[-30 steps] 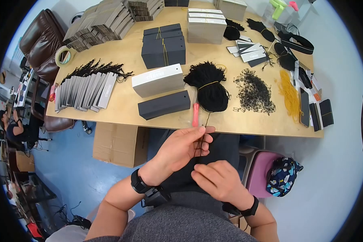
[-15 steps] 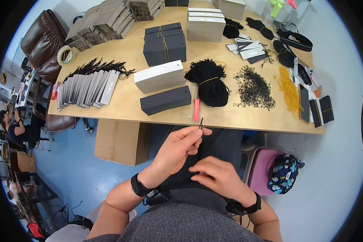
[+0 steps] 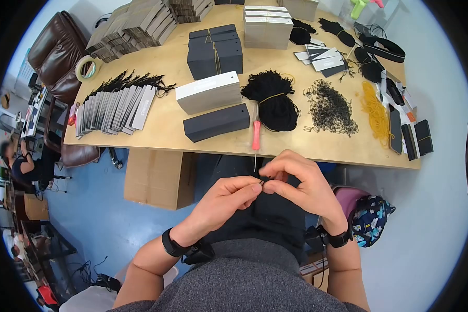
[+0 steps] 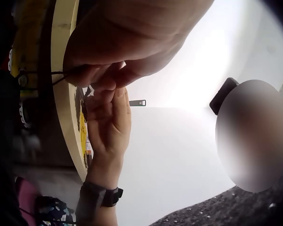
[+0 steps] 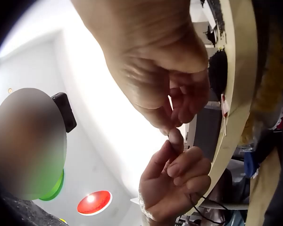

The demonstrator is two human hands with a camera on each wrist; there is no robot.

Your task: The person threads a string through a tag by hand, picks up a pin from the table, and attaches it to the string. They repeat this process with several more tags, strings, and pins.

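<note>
In the head view my left hand [image 3: 231, 196] pinches a thin black cord between thumb and forefinger, just off the table's front edge. The cord [image 4: 59, 73] trails from the left fingers as a loop in the left wrist view. My right hand [image 3: 308, 183] meets the left fingertips, its thumb and finger pinching at a short end of the cord, mostly hidden by fingertips. Just beyond the hands, a red-handled tool [image 3: 256, 136] points its thin metal shaft over the edge. A banded bundle of black cords [image 3: 278, 112] lies behind it.
Left of the bundle stand a white card stack [image 3: 208, 96] and a dark card stack [image 3: 216, 124]. Corded tags [image 3: 114, 112] fan out farther left. Small black clips [image 3: 330, 112] and yellow rubber bands [image 3: 374, 114] lie right. A cardboard box [image 3: 153, 179] sits below the table.
My right hand has risen from below the left hand to its fingertips and now pinches at the cord there. The cord's upright end above the left fingers is now mostly covered.
</note>
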